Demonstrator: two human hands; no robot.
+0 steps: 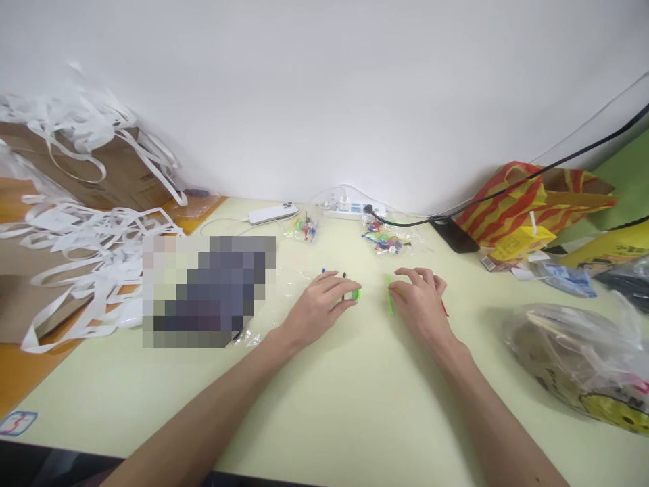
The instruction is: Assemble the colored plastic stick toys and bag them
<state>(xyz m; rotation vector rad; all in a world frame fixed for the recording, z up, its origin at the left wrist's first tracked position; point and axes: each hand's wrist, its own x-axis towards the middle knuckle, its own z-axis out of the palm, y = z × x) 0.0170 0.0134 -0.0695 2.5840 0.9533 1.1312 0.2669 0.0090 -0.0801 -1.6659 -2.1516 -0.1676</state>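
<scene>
Currently both hands down on the table (pixel 324 419), each on a small green plastic piece

Left hand (pixel 319 306) grip curled shut over a round green part (pixel 356 293) at its fingertips, dark bit just beside it. Right hand (pixel 420 301) grip pinched on a thin green stick (pixel 389 295), red sliver poking out at its far side. Two clear bags of coloured parts (pixel 385 240) lie behind, near the power strip (pixel 349 206). Phone (pixel 272 213) further left

Small round green plastic piece (pixel 356 293): lies on the pale yellow table (pixel 324 419), at the left-hand fingertips, partly covered. Thin bright-green plastic stick (pixel 389 296): lies flat, nearly upright in view, just beside it, touching the right-hand fingers.
</scene>
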